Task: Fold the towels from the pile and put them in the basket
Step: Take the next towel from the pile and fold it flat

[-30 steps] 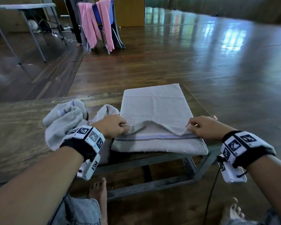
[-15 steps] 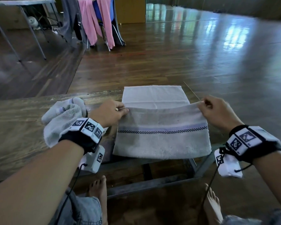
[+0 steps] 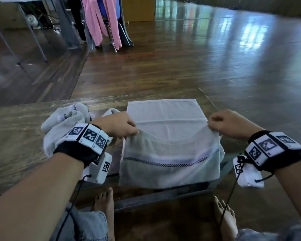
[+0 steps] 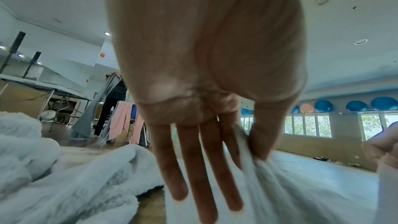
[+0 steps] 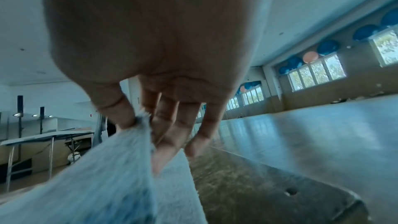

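A white towel (image 3: 165,117) with a checked dark stripe lies across the right end of a low wooden table (image 3: 16,136). Its near part is lifted off the table and sags between my hands. My left hand (image 3: 129,131) pinches the near left corner between thumb and forefinger; the other fingers (image 4: 189,168) hang straight. My right hand (image 3: 214,124) pinches the near right corner (image 5: 142,122) of the towel. A crumpled pile of white towels (image 3: 66,122) sits left of my left hand. No basket is in view.
The table's right corner (image 5: 323,198) lies just beyond my right hand. My bare feet (image 3: 104,204) rest under the near edge. A chair draped with pink cloth (image 3: 101,21) and a folding table (image 3: 24,23) stand far back on the wooden floor.
Both hands have lifted the towel's near edge from the table and carried it up and away from me. The striped part now hangs in the air instead of lying flat.
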Motion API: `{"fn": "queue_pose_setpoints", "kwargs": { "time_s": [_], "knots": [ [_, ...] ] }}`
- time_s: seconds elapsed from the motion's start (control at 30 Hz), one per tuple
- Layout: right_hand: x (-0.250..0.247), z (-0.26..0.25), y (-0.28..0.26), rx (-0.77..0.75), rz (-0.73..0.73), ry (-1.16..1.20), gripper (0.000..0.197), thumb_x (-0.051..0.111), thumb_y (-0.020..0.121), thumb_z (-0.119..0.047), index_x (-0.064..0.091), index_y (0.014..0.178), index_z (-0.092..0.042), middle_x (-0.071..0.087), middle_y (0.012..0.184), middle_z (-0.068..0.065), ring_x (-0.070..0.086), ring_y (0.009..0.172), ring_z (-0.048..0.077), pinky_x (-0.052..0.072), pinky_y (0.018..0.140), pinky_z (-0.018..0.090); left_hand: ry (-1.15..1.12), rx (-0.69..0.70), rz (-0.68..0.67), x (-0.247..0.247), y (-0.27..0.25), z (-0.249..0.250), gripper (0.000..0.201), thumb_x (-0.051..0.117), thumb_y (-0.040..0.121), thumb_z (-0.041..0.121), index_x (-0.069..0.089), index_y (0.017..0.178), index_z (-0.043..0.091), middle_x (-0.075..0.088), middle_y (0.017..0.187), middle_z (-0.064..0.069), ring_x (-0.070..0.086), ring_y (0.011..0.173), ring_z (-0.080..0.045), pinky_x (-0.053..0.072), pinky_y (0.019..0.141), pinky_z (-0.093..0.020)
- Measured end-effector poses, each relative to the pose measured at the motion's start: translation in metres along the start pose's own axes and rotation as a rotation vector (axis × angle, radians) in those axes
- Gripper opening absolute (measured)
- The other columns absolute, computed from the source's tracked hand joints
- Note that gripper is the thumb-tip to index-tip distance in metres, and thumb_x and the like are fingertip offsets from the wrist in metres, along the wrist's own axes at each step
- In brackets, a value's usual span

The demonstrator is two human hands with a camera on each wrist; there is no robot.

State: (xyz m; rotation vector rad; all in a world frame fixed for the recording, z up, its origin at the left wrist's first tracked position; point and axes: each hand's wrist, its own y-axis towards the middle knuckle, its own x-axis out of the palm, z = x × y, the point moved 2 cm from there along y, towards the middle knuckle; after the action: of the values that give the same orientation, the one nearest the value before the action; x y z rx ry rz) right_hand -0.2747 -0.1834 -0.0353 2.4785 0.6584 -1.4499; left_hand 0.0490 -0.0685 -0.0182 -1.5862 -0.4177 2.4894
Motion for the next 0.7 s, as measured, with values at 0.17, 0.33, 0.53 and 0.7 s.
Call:
{"fn": "queue_pose_setpoints", "kwargs": {
  "time_s": [0.17,0.33,0.53,0.7],
  "knots": [
    [0.002,0.003,0.014,-0.005,0.401,0.06,0.013,0.062,0.093,-0.025,0.072,0.087,-0.019,0.07,0.079,-0.003,0.062,0.082,0.02,0.041,0.078,0.027,-0.053,0.022,0.447,-0.006,0.012,-0.013,0.033,0.061,0.095,0.022,0.065,0.078,-0.005,0.066,0.077,-0.022,0.055,0.067,-0.025,0.037,0.059,-0.029],
    [0.02,0.005,0.026,-0.083,0.143,0.023,0.015,0.063,0.095,-0.028,0.064,0.082,-0.034,0.065,0.077,-0.017,0.062,0.074,0.002,0.041,0.066,0.023,0.028,0.028,0.361,0.011,0.02,-0.031,0.033,0.061,0.095,0.021,0.061,0.062,0.012,0.06,0.067,-0.005,0.055,0.071,-0.024,0.037,0.063,-0.029],
    [0.011,0.011,0.038,0.021,-0.2,-0.125,0.026,0.064,0.091,-0.025,0.067,0.066,-0.023,0.065,0.064,-0.01,0.058,0.061,0.007,0.049,0.069,0.032,0.1,-0.049,0.011,-0.001,0.026,-0.034,0.017,0.068,0.086,0.032,0.076,0.073,0.026,0.064,0.064,0.021,0.056,0.069,-0.002,0.041,0.062,-0.019],
    [-0.009,0.015,0.037,0.085,-0.061,0.121,0.027,0.065,0.091,-0.013,0.071,0.065,-0.011,0.068,0.063,-0.005,0.06,0.06,0.01,0.048,0.065,0.03,-0.037,-0.046,0.043,-0.009,0.03,-0.026,0.02,0.066,0.083,0.028,0.074,0.069,0.016,0.064,0.061,0.003,0.053,0.049,-0.01,0.042,0.045,-0.018]
  ]
}}
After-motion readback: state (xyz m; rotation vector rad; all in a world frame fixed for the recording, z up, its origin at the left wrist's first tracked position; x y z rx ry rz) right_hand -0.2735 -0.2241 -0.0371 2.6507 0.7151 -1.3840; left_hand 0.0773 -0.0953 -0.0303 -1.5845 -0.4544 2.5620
